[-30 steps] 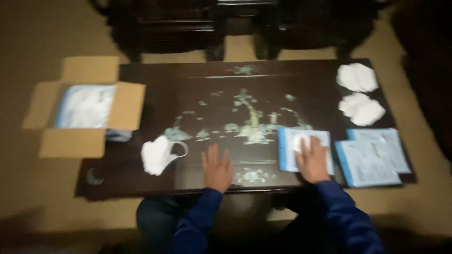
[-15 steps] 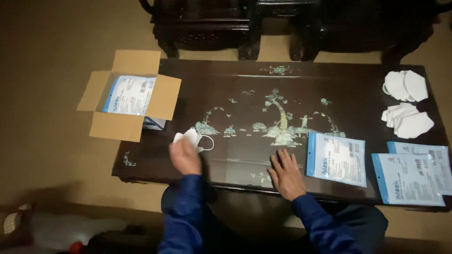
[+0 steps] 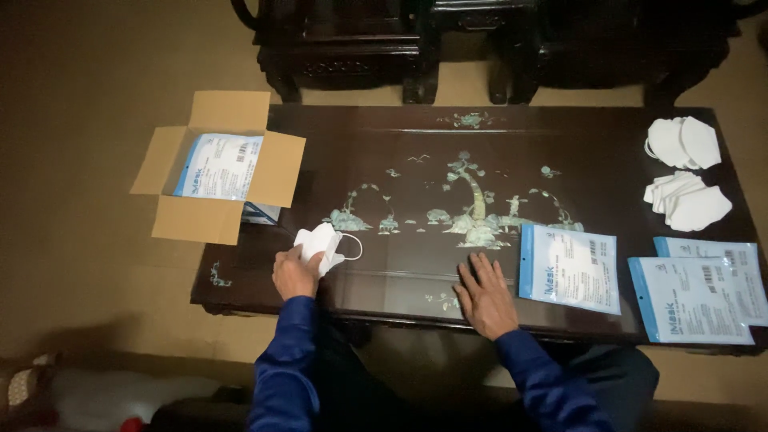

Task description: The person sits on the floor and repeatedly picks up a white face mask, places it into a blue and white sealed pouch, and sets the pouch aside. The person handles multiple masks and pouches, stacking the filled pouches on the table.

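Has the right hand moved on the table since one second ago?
Yes. The right hand left the blue-edged packet it pressed and now lies flat on the bare table, to the packet's left.

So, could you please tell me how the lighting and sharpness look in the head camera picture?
Head view: dim overall, with the floor and dark chairs at the top sinking into shadow; the table top has a soft sheen; the left hand, white mask and right hand are sharp, without motion blur; the white masks at right are the brightest area.
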